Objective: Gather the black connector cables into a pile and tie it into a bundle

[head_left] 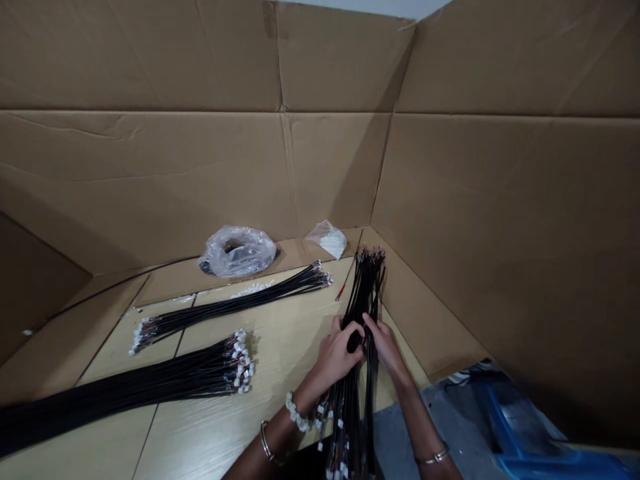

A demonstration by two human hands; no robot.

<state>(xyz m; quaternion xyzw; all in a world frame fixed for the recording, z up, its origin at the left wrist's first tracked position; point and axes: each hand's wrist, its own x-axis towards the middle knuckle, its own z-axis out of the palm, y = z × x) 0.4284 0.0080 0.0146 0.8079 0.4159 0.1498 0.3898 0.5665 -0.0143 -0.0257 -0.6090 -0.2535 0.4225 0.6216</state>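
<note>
A bundle of black wire harnesses (364, 287) lies lengthwise on the wooden table, running from the near edge toward the cardboard corner. My left hand (336, 355) grips this bundle from the left, fingers curled round the wires. From the right, my right hand (384, 343) pinches wires of the same bundle. White connectors (331, 427) hang at the bundle's near end below my wrists.
Two more black harness bundles (225, 307) (150, 383) with white connectors lie to the left. A clear plastic bag (237, 251) and a small white bag (327, 238) sit at the back. Cardboard walls (500, 220) surround the table (280, 360). A blue object (515, 427) sits lower right.
</note>
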